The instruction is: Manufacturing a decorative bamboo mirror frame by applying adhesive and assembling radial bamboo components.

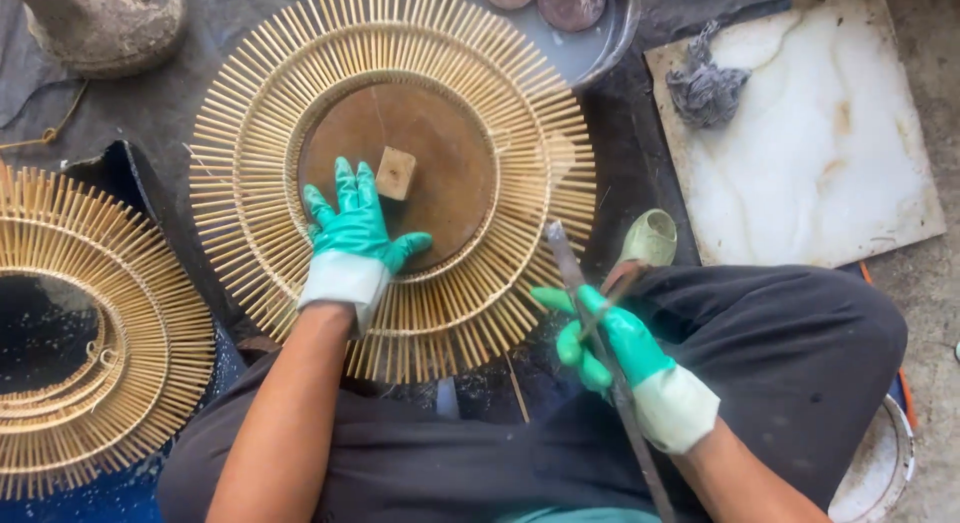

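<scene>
**Thin sticks at risk of snapping**

Sunburst frame (pixel 392 183) lies flat on ground, pressed at its brown centre by open left hand (pixel 355 228). Long metal rod (pixel 600 353), clenched in right hand (pixel 610 348), touches the rim; a slip could break sticks.

Place: a floor-level craft workshop where I sit cross-legged on the ground.
Work pieces: a sunburst frame of bamboo sticks (pixel 392 173) before me, a second one (pixel 90 333) beside it.
Floor: dusty dark mat (pixel 160 113), a stained white tile (pixel 815 153).
Gear: my green work gloves, a metal basin (pixel 590 33).
</scene>
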